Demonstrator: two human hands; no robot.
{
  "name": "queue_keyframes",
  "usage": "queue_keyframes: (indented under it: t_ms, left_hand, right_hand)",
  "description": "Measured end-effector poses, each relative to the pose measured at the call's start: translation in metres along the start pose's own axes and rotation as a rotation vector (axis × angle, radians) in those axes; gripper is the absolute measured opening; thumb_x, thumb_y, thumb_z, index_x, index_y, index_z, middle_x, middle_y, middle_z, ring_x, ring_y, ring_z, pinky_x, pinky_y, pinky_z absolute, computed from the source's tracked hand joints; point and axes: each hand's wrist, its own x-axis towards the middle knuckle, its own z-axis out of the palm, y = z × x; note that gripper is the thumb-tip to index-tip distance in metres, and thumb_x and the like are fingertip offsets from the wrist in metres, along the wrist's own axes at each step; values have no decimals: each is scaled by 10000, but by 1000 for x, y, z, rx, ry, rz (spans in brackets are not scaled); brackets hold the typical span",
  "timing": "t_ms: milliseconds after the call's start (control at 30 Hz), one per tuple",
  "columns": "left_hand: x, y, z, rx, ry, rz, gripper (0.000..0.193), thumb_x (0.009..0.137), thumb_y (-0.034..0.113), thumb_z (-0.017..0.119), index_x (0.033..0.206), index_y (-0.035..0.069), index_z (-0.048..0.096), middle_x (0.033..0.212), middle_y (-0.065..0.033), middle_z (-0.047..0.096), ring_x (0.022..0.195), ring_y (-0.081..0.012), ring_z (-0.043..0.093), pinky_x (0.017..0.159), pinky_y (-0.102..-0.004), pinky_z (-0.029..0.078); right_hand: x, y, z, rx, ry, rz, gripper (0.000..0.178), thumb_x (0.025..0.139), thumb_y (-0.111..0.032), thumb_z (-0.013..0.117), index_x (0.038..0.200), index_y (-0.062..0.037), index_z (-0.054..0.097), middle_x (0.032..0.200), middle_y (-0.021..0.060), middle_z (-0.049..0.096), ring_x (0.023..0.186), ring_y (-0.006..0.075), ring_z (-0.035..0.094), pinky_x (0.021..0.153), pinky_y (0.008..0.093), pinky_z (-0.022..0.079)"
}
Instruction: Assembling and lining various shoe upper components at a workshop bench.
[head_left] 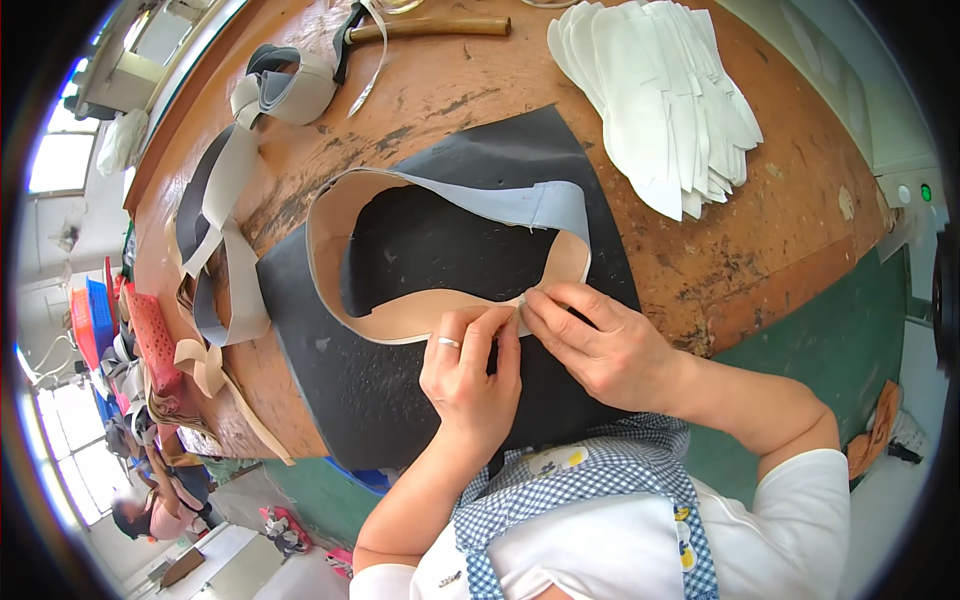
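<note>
A closed loop of band material [380,320], beige inside and pale blue-grey outside, stands on edge on a black mat [400,390]. A seam or overlap shows at its far right corner. At the loop's near side, my left hand [466,370], with a ring on one finger, pinches its edge. Just beside it, my right hand [605,345] grips the same edge between thumb and fingers. My fingertips almost meet there and cover that part of the band.
Stacked white sole-shaped pieces [660,105] lie at the far right of the worn wooden table [440,90]. A wooden-handled hammer [435,28] rests at the back. Coiled grey and beige strips [235,290] trail down the left side. Further left, a person [165,505] sits near coloured baskets [150,345].
</note>
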Motion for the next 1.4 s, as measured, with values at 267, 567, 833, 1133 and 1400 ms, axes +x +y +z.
queue_keyframes:
  t_ms: [267,567,833,1133,1400]
  left_hand:
    - [-1,-4,5,-17,37,31,241,746,-53,759,949,71,722,866,-41,639,729,-220,611,644,-323,490]
    - [-2,-7,6,-1,21,47,237,742,-59,755,945,59,724,872,-45,639,738,-223,611,654,-332,488]
    - [-2,-9,5,57,-10,110,259,716,-49,750,953,51,726,881,-42,638,752,-222,612,661,-344,489]
    - [2,-1,0,172,-40,256,293,671,-98,725,950,-6,720,885,-83,634,760,-254,621,684,-354,520]
    - [3,-4,-8,270,-155,377,333,675,-60,713,1007,-27,720,938,-94,622,777,-244,622,691,-354,525]
  right_hand:
    - [1,2,-2,-36,-31,-39,395,732,-96,628,1091,38,727,1232,126,640,1161,255,599,974,337,537]
    - [1,2,-1,-53,-35,-75,406,730,-101,624,1093,49,725,1221,151,642,1144,267,609,981,350,534]
    - [-4,4,3,86,35,-2,387,702,-31,665,1073,65,720,1201,151,654,1110,277,628,943,346,565]
    - [-5,8,2,139,54,-2,397,679,4,681,1071,56,719,1163,135,686,1099,275,648,906,346,587]
    - [-9,15,-3,217,53,11,343,723,16,675,1062,51,722,1168,133,695,1131,275,659,928,349,581]
